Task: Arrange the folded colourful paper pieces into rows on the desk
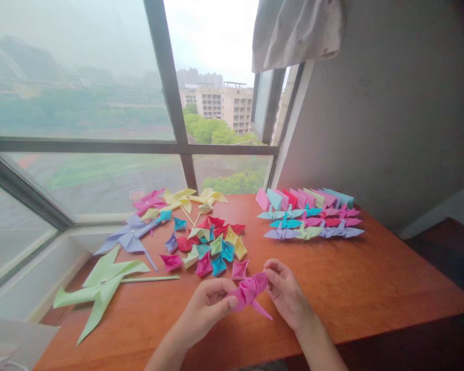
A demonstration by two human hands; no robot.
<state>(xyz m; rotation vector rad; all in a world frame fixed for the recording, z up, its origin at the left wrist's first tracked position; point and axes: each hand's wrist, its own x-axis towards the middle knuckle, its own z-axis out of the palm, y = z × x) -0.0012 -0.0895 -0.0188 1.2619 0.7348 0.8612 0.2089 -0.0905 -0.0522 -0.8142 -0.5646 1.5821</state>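
Note:
A magenta origami crane (250, 291) is held between my two hands above the near part of the wooden table (355, 288). One of its pointed ends sticks out down and to the right. My left hand (212, 305) pinches the crane's left side between thumb and fingers. On the other side, my right hand (285, 292) grips its right wing edge with thumb and index finger. Just beyond the crane lie small folded paper boats (218, 265) in red, teal, yellow and pink, the closest being a pink one (239, 269).
Rows of paper cranes (309, 233) stand at the back right, before a row of folded paper pieces (313, 199). Paper pinwheels lie on the left, including a green one (104, 283) and a purple one (130, 237). A window frame (131, 146) borders the table's far side.

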